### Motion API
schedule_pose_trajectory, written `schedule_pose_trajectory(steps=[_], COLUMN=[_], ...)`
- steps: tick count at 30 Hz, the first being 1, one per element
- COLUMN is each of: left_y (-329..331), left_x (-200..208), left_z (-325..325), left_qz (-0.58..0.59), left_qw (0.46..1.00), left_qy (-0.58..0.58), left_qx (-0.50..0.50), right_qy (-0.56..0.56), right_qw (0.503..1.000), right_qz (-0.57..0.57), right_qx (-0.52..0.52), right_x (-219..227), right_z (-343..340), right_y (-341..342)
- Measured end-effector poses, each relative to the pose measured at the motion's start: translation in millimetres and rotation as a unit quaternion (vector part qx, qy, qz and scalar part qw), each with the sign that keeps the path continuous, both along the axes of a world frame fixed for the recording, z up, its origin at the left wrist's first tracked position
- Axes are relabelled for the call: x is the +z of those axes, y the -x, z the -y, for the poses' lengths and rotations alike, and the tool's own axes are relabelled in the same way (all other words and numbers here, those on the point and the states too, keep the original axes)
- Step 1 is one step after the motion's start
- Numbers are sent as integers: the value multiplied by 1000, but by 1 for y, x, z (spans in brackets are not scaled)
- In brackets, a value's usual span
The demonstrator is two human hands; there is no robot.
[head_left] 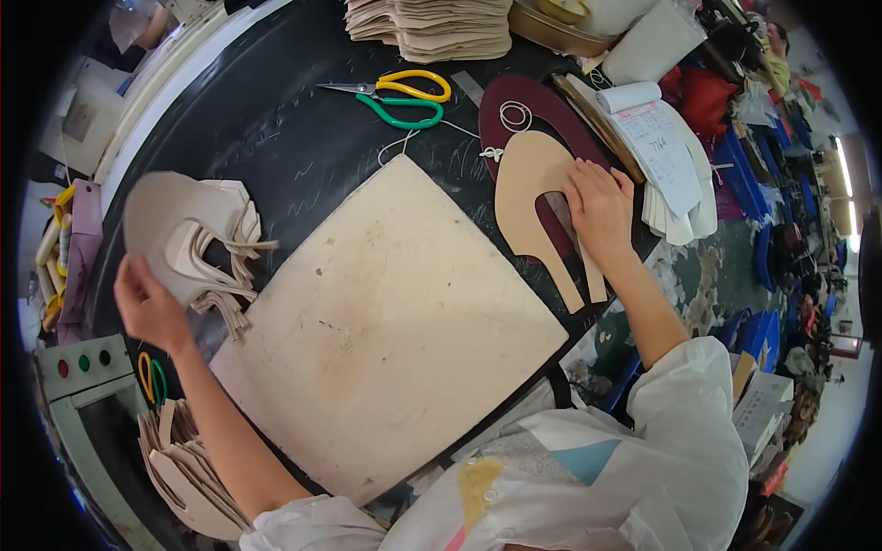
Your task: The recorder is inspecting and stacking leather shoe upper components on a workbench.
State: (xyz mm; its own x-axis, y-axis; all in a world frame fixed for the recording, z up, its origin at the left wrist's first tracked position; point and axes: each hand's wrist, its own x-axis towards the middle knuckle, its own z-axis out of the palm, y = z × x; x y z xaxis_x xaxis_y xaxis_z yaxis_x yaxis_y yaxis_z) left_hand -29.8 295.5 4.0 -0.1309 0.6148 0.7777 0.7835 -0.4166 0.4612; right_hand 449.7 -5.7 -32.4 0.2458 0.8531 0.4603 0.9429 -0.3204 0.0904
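Observation:
My left hand (pixel 152 308) is closed on the lower left edge of a pale grey-beige U-shaped piece (pixel 158 216), slightly blurred, above a pile of similar beige pieces (pixel 241 225). It looks like a cut shoe-upper part, though I cannot tell the material. Over on the right, my right hand (pixel 601 209) rests with its fingers stretched out on the inner edge of a tan U-shaped piece (pixel 524 188). That tan piece partly covers a maroon U-shaped piece (pixel 496 96). Between my hands lies a stained cream square board (pixel 395 321).
Scissors (pixel 390 96) with yellow and green handles lie on the black table (pixel 294 119). A tall stack of beige pieces (pixel 432 28) stands at the back. Beyond my right hand are papers with handwriting (pixel 657 147). More cut pieces (pixel 188 473) sit by my left forearm.

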Motion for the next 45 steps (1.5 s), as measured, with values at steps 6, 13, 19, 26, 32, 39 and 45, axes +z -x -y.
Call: schedule_pose_trajectory(steps=[6, 13, 19, 26, 32, 39, 45], left_y=[3, -36, -31, -49, -43, -48, -48], left_x=[115, 0, 37, 110, 17, -7, -7], left_z=[113, 263, 259, 264, 264, 262, 255], left_qz=[248, 301, -91, 274, 180, 76, 74], left_qw=[965, 876, 981, 901, 877, 925, 920], left_qy=[-78, 365, 123, 200, 406, 347, 363], left_qx=[-22, -93, -116, -270, -184, -135, -126], right_qy=[-66, -219, -156, 88, 236, 207, 230], right_qw=[991, 950, 882, 703, 760, 808, 801], right_qz=[-113, -148, -254, -619, -549, -496, -514], right_qx=[25, 165, 366, 338, 257, 242, 203], right_x=[6, 97, 160, 183, 63, 36, 39], right_z=[-11, -17, -26, -44, -63, -66, -72], right_y=[-1, 45, 134, 210, 211, 217, 220])
